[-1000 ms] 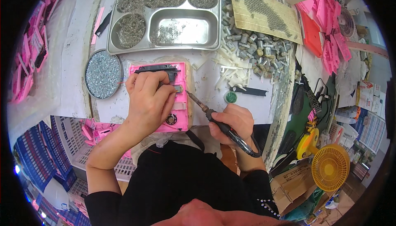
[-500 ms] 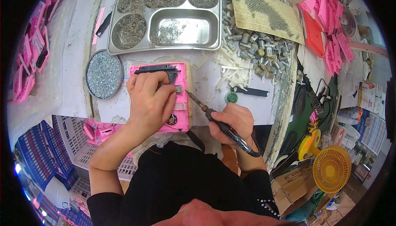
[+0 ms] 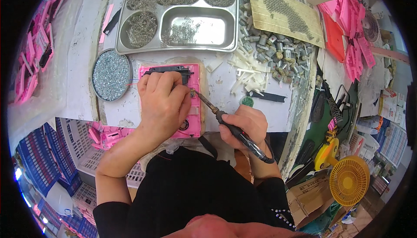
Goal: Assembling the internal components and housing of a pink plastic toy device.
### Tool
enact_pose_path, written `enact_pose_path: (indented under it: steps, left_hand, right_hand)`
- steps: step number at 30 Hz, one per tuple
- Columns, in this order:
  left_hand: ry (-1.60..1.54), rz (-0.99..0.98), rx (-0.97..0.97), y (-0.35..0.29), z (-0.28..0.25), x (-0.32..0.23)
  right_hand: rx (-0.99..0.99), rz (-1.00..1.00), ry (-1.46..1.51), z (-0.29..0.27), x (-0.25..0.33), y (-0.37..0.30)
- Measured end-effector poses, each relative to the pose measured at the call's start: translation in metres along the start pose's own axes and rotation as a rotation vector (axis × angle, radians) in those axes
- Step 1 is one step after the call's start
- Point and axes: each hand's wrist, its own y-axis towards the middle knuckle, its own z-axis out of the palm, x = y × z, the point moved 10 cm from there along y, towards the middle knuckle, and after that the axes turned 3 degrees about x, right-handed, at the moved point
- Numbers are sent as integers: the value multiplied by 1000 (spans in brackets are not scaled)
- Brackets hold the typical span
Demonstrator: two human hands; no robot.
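Note:
A pink plastic case [image 3: 194,125] lies on the table in front of me with a black part [image 3: 184,73] across its top. Over it my left hand [image 3: 161,101] is closed, its fingertips pinched together beside a small metal motor [image 3: 193,93]. A thin red wire [image 3: 132,83] sticks out to the left of these fingers; the pinch point itself is partly hidden. Gripped in my right hand [image 3: 251,125] is a soldering iron [image 3: 238,133] with a black handle. Its tip slants up to the left and meets the motor near my left fingertips.
Behind the case stands a steel compartment tray [image 3: 143,49] with small springs. A round dish [image 3: 94,75] of screws sits left. To the right lie white plastic parts [image 3: 252,70], many small motors [image 3: 278,51], a spring-covered card [image 3: 260,18], a green pot [image 3: 247,102] and a black strip [image 3: 269,96].
The iron's tip has moved slightly left and up onto the motor. My left hand keeps its pinch over the case. The whole view has shifted a little.

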Motion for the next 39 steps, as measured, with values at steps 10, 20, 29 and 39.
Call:
enact_pose_path:
  steps: [10, 20, 29, 39]
  left_hand:
    - [20, 17, -3, -1, 0, -1]
    - [31, 21, -4, -3, 1, 0]
    - [38, 27, -14, -3, 1, -1]
    - [43, 42, -32, -4, 1, -3]
  right_hand:
    - [29, -2, -49, 5, 4, 3]
    - [-2, 5, -46, -7, 8, 0]
    - [-9, -8, -49, -3, 9, -1]
    - [25, -49, -150, 12, 14, -2]
